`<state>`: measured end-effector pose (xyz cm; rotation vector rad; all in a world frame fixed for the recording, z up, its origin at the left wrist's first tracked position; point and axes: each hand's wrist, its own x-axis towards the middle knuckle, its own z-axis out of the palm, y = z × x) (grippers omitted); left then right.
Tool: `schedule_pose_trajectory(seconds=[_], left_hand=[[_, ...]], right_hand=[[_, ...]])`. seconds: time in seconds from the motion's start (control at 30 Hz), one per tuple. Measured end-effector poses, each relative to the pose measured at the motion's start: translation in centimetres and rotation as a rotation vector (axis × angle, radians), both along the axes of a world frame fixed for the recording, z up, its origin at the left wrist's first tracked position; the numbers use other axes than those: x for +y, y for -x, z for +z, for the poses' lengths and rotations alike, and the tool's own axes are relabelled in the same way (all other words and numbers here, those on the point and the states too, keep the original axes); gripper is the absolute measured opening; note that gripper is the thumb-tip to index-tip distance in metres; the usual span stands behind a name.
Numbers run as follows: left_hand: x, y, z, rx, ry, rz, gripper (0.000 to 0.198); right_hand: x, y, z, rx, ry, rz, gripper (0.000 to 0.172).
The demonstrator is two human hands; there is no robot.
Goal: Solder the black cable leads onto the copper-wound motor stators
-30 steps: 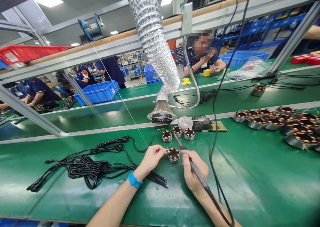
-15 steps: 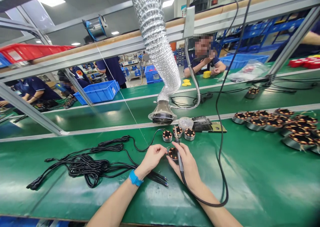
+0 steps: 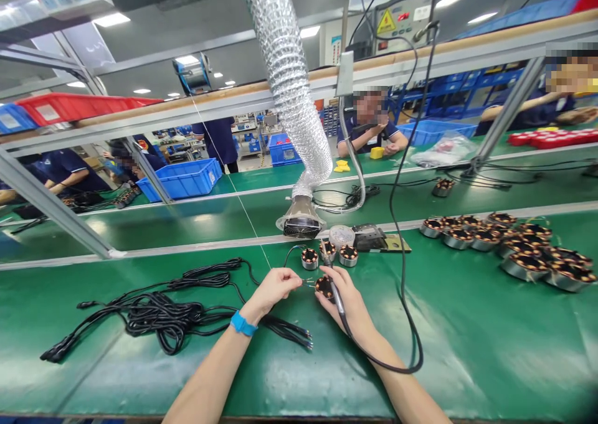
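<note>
My right hand is wrapped round a soldering iron with its tip pointing away from me; its thumb and fingers also rest against a motor stator with copper windings. Just left of that stator, my left hand, with a blue band on the wrist, is closed in a pinch. Thin wires run from its fingertips toward the stator. A fine strand comes down from a spool to behind the left hand. Beyond the right hand stand three more stators.
Black cables lie bundled at left, their stripped ends near my left wrist. Many stators sit at right. A foil duct ends in a hood above the bench. The iron's cord loops at right. Co-workers sit beyond.
My left hand has drawn slightly left, away from the stator, so more of the thin wires shows. The right hand keeps the iron and stator. The camera view has shifted a little.
</note>
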<state>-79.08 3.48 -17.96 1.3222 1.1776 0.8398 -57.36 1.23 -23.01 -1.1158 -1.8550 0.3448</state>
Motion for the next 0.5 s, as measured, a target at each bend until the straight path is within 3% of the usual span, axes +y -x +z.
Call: schedule_pose_trajectory(seconds=[0.2,0.5], left_hand=[[0.3,-1.1,-1.3,-0.077,0.064,0.078,0.04],[0.1,-2.2,-2.4,-0.042,0.003,0.135,0.049]], right_hand=[[0.3,-0.3,-0.4,0.01,-0.016,0.064,0.053],[0.3,-0.1,-0.5,0.049,-0.069,0.038,0.052]])
